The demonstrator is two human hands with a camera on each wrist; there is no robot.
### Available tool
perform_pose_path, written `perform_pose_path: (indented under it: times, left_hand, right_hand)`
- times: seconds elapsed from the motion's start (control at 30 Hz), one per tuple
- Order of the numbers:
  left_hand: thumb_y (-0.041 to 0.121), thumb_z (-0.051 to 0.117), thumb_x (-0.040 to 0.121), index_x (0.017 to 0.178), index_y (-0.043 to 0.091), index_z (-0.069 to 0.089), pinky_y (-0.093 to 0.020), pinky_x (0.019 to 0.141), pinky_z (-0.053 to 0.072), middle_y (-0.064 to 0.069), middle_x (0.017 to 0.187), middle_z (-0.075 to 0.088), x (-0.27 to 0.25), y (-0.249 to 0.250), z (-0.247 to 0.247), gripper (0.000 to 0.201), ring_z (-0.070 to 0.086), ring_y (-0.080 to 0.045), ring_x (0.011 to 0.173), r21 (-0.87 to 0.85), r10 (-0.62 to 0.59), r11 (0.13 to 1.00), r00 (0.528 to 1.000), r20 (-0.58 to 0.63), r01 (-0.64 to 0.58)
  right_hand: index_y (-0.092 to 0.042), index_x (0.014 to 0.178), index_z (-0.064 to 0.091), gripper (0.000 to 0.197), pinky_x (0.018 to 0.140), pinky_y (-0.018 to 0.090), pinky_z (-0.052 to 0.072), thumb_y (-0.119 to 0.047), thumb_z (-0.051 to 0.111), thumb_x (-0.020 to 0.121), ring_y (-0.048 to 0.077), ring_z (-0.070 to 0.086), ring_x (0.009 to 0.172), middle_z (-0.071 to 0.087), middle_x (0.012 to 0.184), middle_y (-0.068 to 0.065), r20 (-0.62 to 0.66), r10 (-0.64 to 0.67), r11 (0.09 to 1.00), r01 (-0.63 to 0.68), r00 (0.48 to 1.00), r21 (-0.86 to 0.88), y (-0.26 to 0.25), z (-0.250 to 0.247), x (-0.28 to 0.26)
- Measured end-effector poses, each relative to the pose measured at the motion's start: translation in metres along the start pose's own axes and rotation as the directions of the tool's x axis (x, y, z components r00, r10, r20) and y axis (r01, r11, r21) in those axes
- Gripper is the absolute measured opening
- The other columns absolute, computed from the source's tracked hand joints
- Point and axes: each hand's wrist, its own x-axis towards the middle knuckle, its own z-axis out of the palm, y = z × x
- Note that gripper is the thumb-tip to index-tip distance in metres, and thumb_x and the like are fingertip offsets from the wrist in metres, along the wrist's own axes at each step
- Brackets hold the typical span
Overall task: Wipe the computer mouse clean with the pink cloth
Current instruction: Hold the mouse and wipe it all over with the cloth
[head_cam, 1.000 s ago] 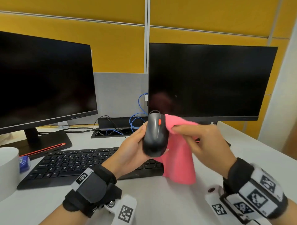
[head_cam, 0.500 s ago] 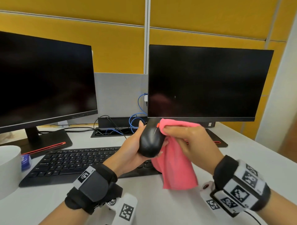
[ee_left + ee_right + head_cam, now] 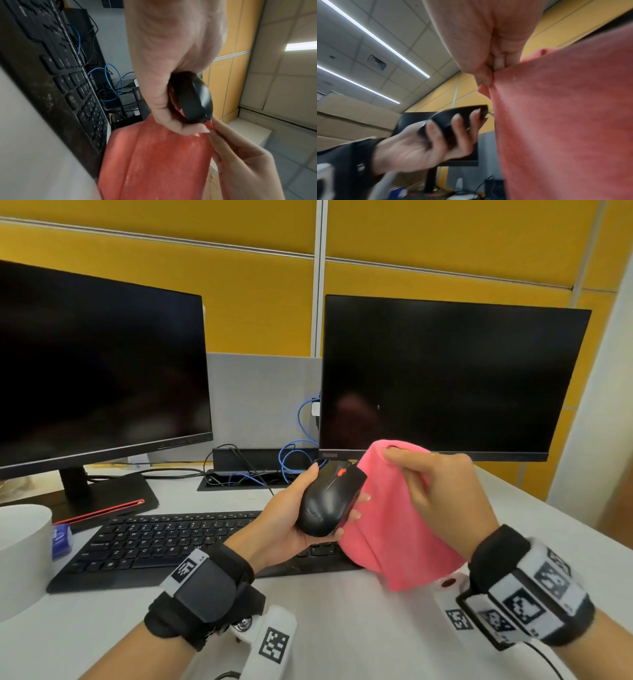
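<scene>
A black computer mouse with an orange scroll wheel is held in the air above the keyboard, its top facing me. My left hand grips it from below, thumb on its left side and fingers curled round its right side. In the left wrist view the mouse shows edge-on in that grip. The pink cloth hangs just right of the mouse, touching its right side. My right hand pinches the cloth's top edge. The right wrist view shows the cloth draping down from that pinch.
A black keyboard lies under the hands on the white desk. Two dark monitors stand behind, with blue and black cables between them. A white round container sits at the left edge.
The right hand has pulled the cloth off the mouse's top and to the right, uncovering the scroll wheel. The left hand has tilted the mouse and kept its grip.
</scene>
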Motion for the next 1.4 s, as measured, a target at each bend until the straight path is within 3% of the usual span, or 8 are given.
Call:
perform_pose_path:
  times: [0.13, 0.3, 0.53, 0.73, 0.93, 1.1, 1.3, 1.4]
  left_hand:
    - [0.045, 0.038, 0.101, 0.115, 0.012, 0.066, -0.031, 0.053, 0.055, -0.016, 0.097, 0.075, 0.000, -0.001, 0.002, 0.045, 0.073, -0.029, 0.074, 0.019, -0.003, 1.000, 0.999, -0.051, 0.004]
    - [0.044, 0.033, 0.103, 0.112, 0.006, 0.067, -0.030, 0.056, 0.055, -0.021, 0.104, 0.073, -0.003, -0.001, 0.003, 0.051, 0.073, -0.028, 0.075, 0.014, -0.038, 0.999, 0.997, -0.066, 0.039]
    - [0.039, 0.040, 0.103, 0.113, 0.007, 0.064, -0.032, 0.049, 0.056, -0.020, 0.088, 0.074, -0.005, 0.002, 0.007, 0.041, 0.073, -0.033, 0.071, -0.017, -0.043, 0.999, 0.992, -0.114, 0.041]
    - [0.039, 0.035, 0.104, 0.096, 0.008, 0.067, -0.032, 0.055, 0.056, -0.018, 0.082, 0.075, -0.005, -0.002, 0.011, 0.045, 0.073, -0.028, 0.066, -0.004, -0.050, 0.999, 0.994, -0.094, 0.050]
    - [0.037, 0.041, 0.103, 0.111, 0.006, 0.062, -0.034, 0.051, 0.057, -0.018, 0.081, 0.074, -0.007, 0.003, 0.009, 0.038, 0.073, -0.031, 0.066, -0.037, -0.066, 0.997, 0.986, -0.152, 0.061]
    - [0.039, 0.035, 0.104, 0.087, 0.006, 0.076, -0.031, 0.055, 0.056, -0.021, 0.091, 0.074, -0.008, 0.003, 0.012, 0.055, 0.073, -0.030, 0.071, -0.049, -0.077, 0.996, 0.994, -0.082, 0.074]
    - [0.036, 0.044, 0.102, 0.115, 0.007, 0.062, -0.034, 0.050, 0.056, -0.018, 0.085, 0.072, -0.006, 0.007, 0.008, 0.036, 0.070, -0.031, 0.067, -0.060, -0.056, 0.997, 0.983, -0.176, 0.046]
    - [0.038, 0.041, 0.103, 0.115, 0.004, 0.063, -0.033, 0.051, 0.056, -0.021, 0.100, 0.072, -0.005, 0.007, 0.005, 0.042, 0.070, -0.032, 0.076, -0.081, -0.065, 0.995, 0.985, -0.160, 0.052]
  right_hand:
    - [-0.015, 0.115, 0.073, 0.045, 0.100, 0.015, 0.044, 0.011, 0.058, 0.083, -0.004, 0.060, 0.110, 0.072, 0.114, -0.009, 0.218, -0.257, 0.961, 0.226, 0.942, 0.158, -0.017, 0.015, -0.014]
    - [-0.027, 0.108, 0.076, 0.042, 0.065, 0.004, 0.045, 0.006, 0.060, 0.086, -0.003, 0.063, 0.065, 0.074, 0.074, -0.014, 0.228, -0.084, 0.996, 0.083, 0.970, 0.014, 0.007, -0.008, -0.004]
    - [-0.016, 0.124, 0.068, 0.048, 0.108, 0.012, 0.034, 0.009, 0.056, 0.086, 0.000, 0.052, 0.126, 0.063, 0.130, -0.007, 0.326, -0.308, 0.944, 0.246, 0.894, 0.217, -0.012, 0.016, -0.018]
    - [-0.018, 0.128, 0.064, 0.040, 0.105, 0.017, 0.040, 0.001, 0.055, 0.094, -0.005, 0.051, 0.121, 0.061, 0.129, -0.011, 0.234, -0.159, 0.983, 0.133, 0.959, 0.124, 0.005, 0.009, -0.008]
    - [-0.012, 0.127, 0.065, 0.040, 0.106, 0.016, 0.040, 0.000, 0.054, 0.091, 0.004, 0.057, 0.122, 0.065, 0.129, -0.004, 0.278, -0.357, 0.929, 0.307, 0.892, 0.205, -0.016, 0.016, -0.024]
    - [-0.012, 0.123, 0.068, 0.035, 0.087, -0.008, 0.031, 0.002, 0.060, 0.091, 0.007, 0.064, 0.104, 0.072, 0.113, -0.006, 0.194, -0.147, 0.989, 0.137, 0.970, 0.062, 0.003, 0.001, -0.006]
    - [-0.018, 0.128, 0.065, 0.041, 0.096, 0.013, 0.045, -0.001, 0.058, 0.091, 0.002, 0.061, 0.114, 0.069, 0.123, -0.008, 0.296, -0.341, 0.933, 0.280, 0.892, 0.227, -0.022, 0.004, -0.025]
    - [-0.019, 0.126, 0.067, 0.036, 0.099, 0.011, 0.042, -0.004, 0.056, 0.095, -0.002, 0.057, 0.116, 0.069, 0.123, -0.007, 0.344, -0.229, 0.972, 0.194, 0.911, 0.132, -0.005, 0.001, -0.016]
